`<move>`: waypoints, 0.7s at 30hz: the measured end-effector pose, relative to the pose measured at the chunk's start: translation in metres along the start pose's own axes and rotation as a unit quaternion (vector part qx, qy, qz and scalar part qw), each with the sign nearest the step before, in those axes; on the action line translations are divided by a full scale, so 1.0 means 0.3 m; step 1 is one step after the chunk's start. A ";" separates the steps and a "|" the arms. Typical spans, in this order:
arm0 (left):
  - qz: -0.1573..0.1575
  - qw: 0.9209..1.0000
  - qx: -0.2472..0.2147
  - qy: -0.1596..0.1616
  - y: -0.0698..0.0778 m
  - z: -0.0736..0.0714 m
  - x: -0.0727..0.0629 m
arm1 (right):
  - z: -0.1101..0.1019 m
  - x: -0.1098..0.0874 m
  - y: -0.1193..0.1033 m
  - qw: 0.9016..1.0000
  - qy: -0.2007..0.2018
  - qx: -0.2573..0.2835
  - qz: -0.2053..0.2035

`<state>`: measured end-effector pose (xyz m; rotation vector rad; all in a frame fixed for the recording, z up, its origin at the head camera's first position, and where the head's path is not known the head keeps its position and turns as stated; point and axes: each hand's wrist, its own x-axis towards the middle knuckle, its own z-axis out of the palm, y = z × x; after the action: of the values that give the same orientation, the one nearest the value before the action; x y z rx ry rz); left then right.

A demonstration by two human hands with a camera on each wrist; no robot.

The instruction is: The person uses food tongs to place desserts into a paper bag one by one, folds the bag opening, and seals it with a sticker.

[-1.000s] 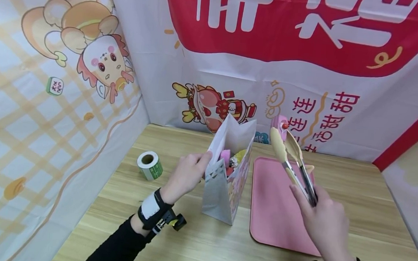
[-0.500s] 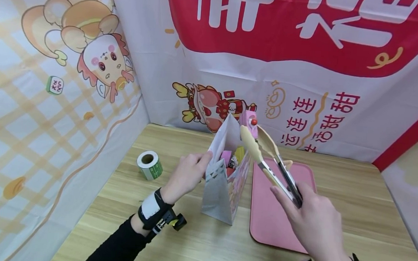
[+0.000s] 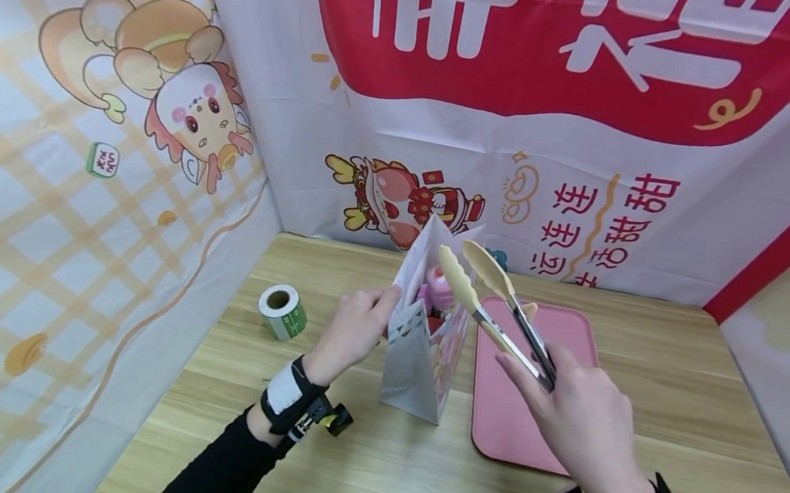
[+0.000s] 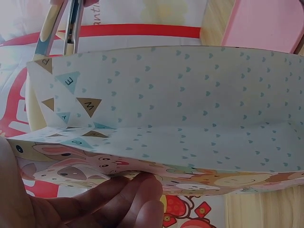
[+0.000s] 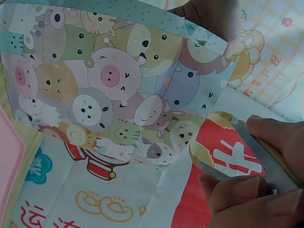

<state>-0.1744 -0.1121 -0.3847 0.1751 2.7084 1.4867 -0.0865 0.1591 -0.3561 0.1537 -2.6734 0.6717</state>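
A paper bag [image 3: 414,376] with cartoon animal faces [image 5: 114,76] stands upright with its top spread apart. My left hand [image 3: 357,321] pinches its left rim; in the left wrist view, the fingers [image 4: 137,199] lie against the printed outside. In my right hand [image 3: 586,424] I hold metal tongs [image 3: 457,281] with cream tips. The tips are apart with nothing between them, at the bag's right rim. A pink item [image 3: 439,287] sits in the bag's mouth above other colourful pieces, its kind unclear. The bag's lower contents are hidden.
A pink tray [image 3: 517,419] lies right of the bag, under the tongs and right hand. A roll of green-and-white labels [image 3: 283,313] stands to the left. Printed cloth [image 3: 294,115] hangs behind and left of the wooden table [image 3: 350,467].
My right hand has moved left with the tongs from above the tray to the bag. The tongs have let go of the pink item, now in the bag. My left hand stays put.
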 end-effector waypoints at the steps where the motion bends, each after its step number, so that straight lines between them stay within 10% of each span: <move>1: 0.000 1.000 -0.002 -0.002 0.000 0.000 0.000 | 0.001 -0.001 0.001 1.000 0.002 0.000 -0.001; 10: 0.002 1.000 -0.007 -0.004 0.000 0.002 -0.002 | 0.010 -0.013 0.032 1.000 0.016 0.012 0.019; 21: 0.021 0.999 0.010 0.033 0.007 0.020 -0.018 | 0.108 -0.058 0.270 0.983 -0.048 0.034 0.173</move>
<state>-0.1684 -0.1067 -0.3864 0.1873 2.7888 1.5014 -0.0969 0.2152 -0.4242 -0.2759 -2.7992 0.8800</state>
